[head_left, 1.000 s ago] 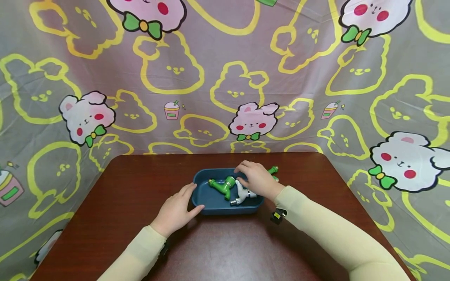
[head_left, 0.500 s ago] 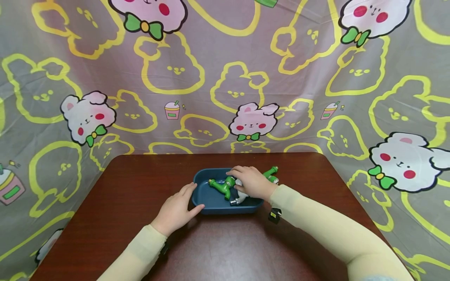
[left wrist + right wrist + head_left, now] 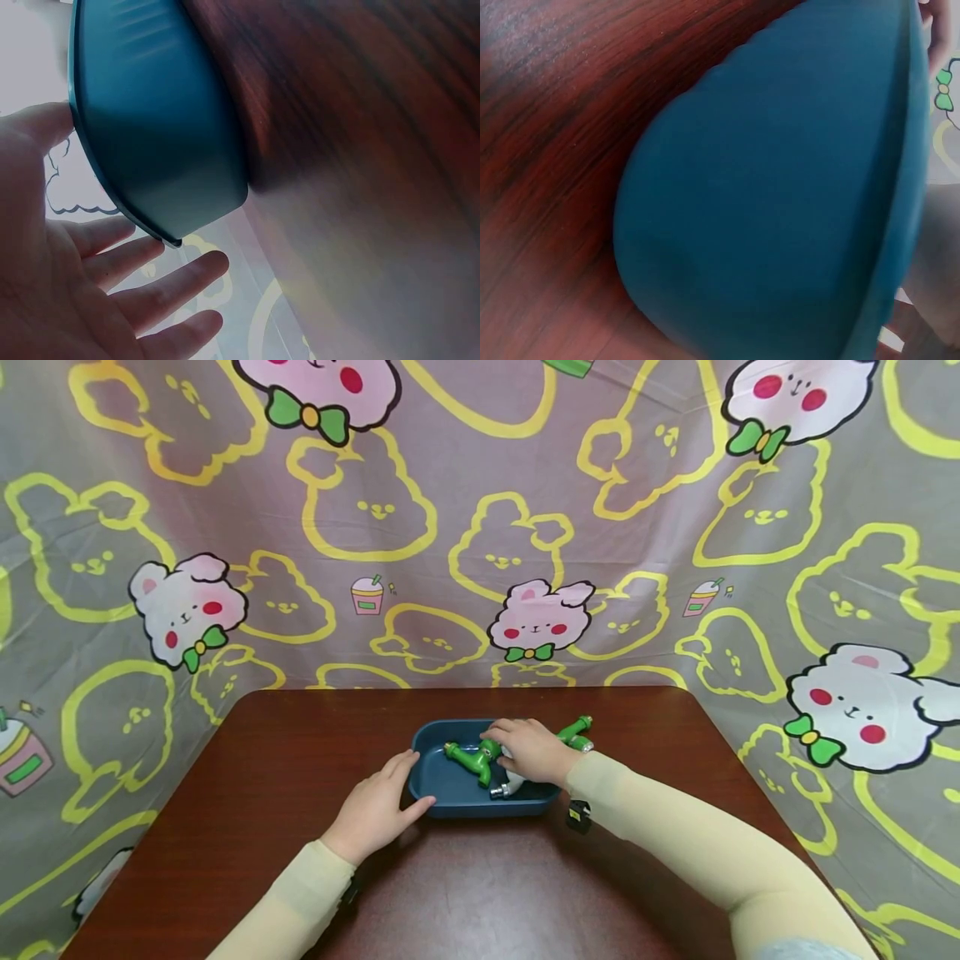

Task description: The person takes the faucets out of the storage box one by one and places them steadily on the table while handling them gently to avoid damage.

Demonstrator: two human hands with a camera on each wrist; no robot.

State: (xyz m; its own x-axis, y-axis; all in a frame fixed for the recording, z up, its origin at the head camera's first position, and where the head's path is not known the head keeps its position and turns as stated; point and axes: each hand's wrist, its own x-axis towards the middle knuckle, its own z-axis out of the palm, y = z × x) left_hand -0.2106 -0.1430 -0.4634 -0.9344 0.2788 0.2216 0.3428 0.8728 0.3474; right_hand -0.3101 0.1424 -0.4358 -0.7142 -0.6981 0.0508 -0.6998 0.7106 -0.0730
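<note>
A dark blue plastic basin stands on the table, with a green faucet and a white faucet inside it. The right hand is over the basin's right side, its fingers and thumb curved down round the white faucet. Most of that faucet is hidden under the palm; its metal-tipped spout shows below. The fingertips overlap the far end of the green faucet. The left hand touches the basin's left rim with fingers spread; in the left wrist view the thumb and fingers lie along that rim.
Another green faucet shows just past the right hand, at the basin's right end. The brown wooden table ends at a patterned curtain, which also hangs at both sides.
The right hand has moved left and down over the white faucet, uncovering more of the green faucet at the right. The left hand and the basin have stayed in place.
</note>
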